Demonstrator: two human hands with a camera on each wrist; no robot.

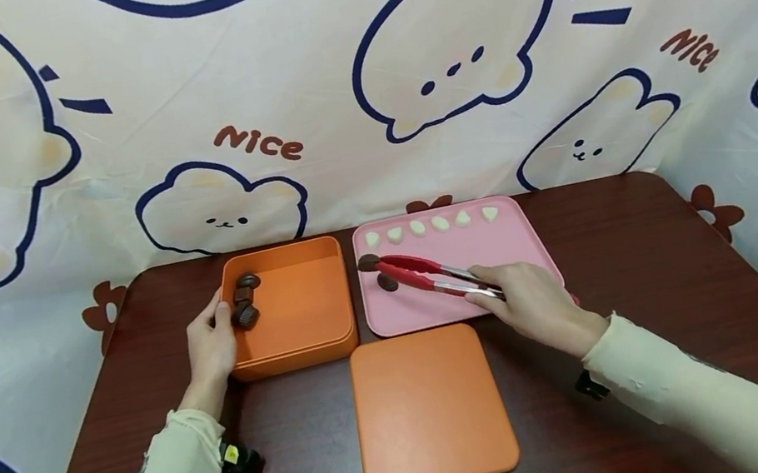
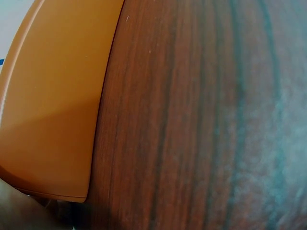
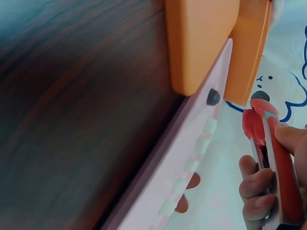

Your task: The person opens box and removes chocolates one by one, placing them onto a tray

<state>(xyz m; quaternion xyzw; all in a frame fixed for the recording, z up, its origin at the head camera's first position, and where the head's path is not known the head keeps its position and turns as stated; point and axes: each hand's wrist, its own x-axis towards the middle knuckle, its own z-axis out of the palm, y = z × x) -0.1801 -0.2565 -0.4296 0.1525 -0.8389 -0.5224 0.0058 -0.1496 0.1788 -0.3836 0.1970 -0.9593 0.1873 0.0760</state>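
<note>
My right hand grips a pair of red-tipped tongs. Pinched in the tongs' tips is a dark brown chocolate, raised over the left edge of the pink tray. Another dark chocolate lies on that tray, below a row of several white pieces. On the left, my left hand holds the left wall of an orange box. Several dark chocolates sit inside, along its left side. In the right wrist view the tongs and the held chocolate show too.
A flat orange lid lies on the dark wooden table, in front of the tray and box. Behind the table hangs a white cloth with cartoon drawings. The box and the tray stand side by side, close together.
</note>
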